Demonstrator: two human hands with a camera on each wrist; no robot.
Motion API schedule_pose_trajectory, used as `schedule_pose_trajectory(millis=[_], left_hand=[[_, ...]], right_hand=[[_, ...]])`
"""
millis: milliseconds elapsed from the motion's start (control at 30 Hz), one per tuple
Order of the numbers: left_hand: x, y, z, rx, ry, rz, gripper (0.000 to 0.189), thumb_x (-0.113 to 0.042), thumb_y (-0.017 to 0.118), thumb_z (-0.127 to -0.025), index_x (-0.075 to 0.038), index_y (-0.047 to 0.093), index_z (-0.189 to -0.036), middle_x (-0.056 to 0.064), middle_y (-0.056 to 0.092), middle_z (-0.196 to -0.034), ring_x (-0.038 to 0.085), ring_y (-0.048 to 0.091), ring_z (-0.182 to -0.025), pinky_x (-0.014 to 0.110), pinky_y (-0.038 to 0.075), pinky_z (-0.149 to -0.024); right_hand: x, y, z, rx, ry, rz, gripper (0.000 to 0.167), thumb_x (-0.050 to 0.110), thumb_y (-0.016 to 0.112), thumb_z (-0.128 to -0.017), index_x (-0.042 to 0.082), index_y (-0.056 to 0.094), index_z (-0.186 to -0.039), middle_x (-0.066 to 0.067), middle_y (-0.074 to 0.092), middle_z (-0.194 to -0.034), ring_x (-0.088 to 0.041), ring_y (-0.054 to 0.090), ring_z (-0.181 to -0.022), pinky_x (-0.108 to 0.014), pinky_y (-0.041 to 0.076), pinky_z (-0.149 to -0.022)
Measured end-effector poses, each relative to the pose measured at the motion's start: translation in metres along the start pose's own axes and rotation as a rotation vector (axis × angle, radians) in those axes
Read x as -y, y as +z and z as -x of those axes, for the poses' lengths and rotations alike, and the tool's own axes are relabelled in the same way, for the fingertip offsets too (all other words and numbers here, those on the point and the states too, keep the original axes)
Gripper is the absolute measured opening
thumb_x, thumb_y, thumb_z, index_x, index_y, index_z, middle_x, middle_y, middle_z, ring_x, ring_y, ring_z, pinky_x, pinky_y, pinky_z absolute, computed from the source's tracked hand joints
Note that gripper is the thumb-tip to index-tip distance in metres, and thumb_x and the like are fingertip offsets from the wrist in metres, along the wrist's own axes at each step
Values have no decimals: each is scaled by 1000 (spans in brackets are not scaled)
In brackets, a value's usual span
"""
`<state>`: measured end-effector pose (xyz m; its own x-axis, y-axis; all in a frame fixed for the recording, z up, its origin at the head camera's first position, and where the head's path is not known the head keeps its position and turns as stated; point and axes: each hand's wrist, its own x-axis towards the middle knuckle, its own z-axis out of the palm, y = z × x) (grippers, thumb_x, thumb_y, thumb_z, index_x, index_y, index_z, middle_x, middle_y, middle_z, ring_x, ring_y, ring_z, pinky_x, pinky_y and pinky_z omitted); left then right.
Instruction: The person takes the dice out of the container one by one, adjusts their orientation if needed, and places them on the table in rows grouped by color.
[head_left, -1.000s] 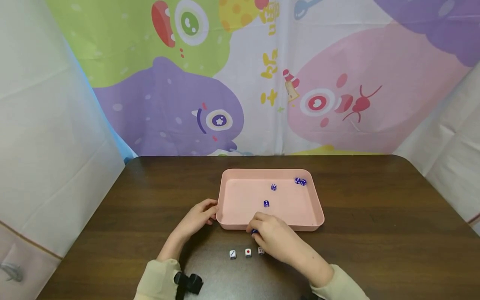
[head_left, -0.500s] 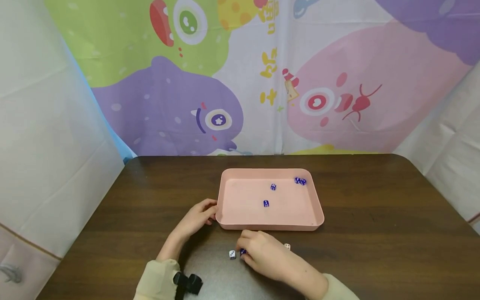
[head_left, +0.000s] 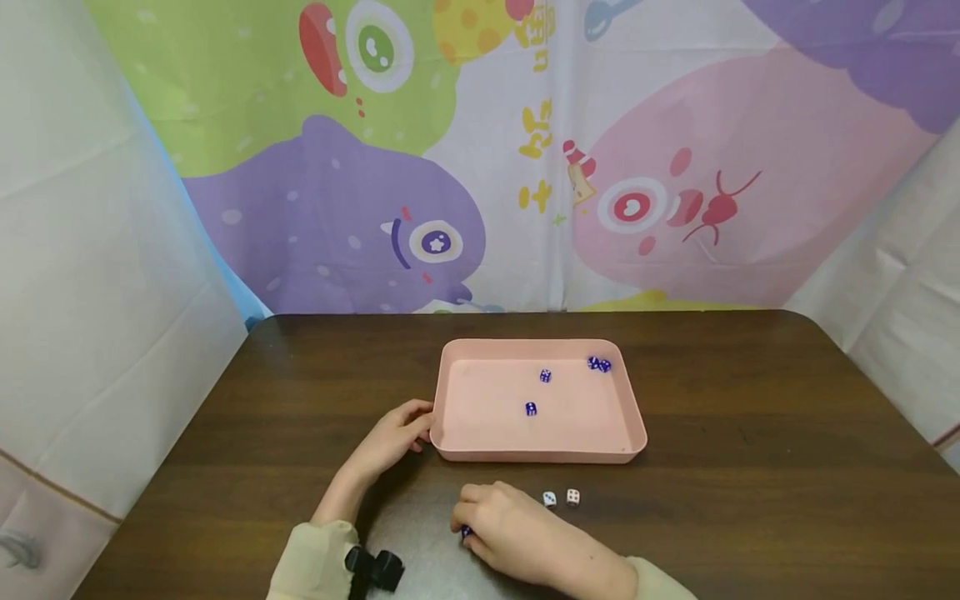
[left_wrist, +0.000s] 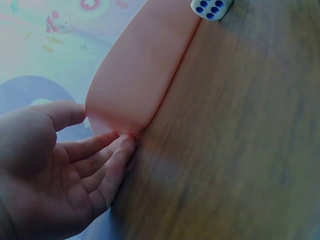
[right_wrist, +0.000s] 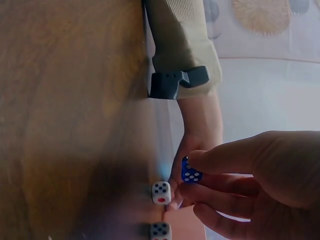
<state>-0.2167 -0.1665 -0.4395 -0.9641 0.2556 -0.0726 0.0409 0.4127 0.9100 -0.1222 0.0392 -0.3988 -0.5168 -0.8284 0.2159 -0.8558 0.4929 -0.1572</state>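
Observation:
My right hand (head_left: 506, 529) pinches a blue die (right_wrist: 191, 171) between thumb and fingers, just above the table in front of the tray. White dice lie close by: one white die (head_left: 550, 498) and another white die (head_left: 573, 497) show to the right of the fingers. In the right wrist view, a white die (right_wrist: 161, 193) with a red pip sits near the held one. At the left end of the pink tray (head_left: 540, 457), my left hand (head_left: 393, 437) touches its corner, thumb at the rim and fairly straight fingers low on the outside wall.
Several blue dice are inside the tray, including a blue die (head_left: 531, 409) near its middle and a blue die (head_left: 604, 365) by the back right corner. The brown wooden table (head_left: 750, 433) runs back to a cartoon-printed curtain (head_left: 525, 250).
From the tray's front edge, my right hand has moved left and nearer to me with the blue die, passing over the row of white dice. My left hand stays at the tray.

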Motion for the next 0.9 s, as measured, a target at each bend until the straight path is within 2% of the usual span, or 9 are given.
schedule_pose_trajectory(millis=[200,367,467,733,900], left_hand=[[-7,-1,3,2,-6,5,35,-19,48,-93,5,50,-120,12,58,-87,16,53,-78,30,49,-65],[-25,-2,11,13,-11,1,33,-13,46,-94,9,49,-119,16,57,-86,20,54,-78,34,49,-67],[-30,-2,13,15,-11,-3,33,-12,46,-94,10,49,-119,17,57,-85,23,54,-79,34,49,-68],[-5,-1,3,-5,-6,-8,34,-18,48,-93,4,51,-119,10,57,-83,18,54,-77,30,49,-65],[-3,0,2,-4,-9,-3,35,-18,48,-93,3,51,-120,13,59,-89,17,55,-78,29,49,-65]], right_hand=[[4,6,-3,6,-58,78,6,21,69,-76,22,66,-82,11,56,-78,-1,55,-71,-17,39,-62],[5,11,-4,43,-72,99,6,22,68,-76,24,66,-81,12,56,-77,-2,55,-71,-17,35,-61],[5,14,-4,54,-68,106,6,23,68,-76,24,66,-81,12,56,-77,-2,55,-71,-17,34,-60],[6,16,-4,59,-71,109,7,24,69,-76,24,65,-81,13,56,-78,-1,55,-74,-17,35,-61],[5,15,-4,61,-61,80,7,23,69,-75,24,65,-81,13,55,-76,0,55,-71,-16,34,-60]])
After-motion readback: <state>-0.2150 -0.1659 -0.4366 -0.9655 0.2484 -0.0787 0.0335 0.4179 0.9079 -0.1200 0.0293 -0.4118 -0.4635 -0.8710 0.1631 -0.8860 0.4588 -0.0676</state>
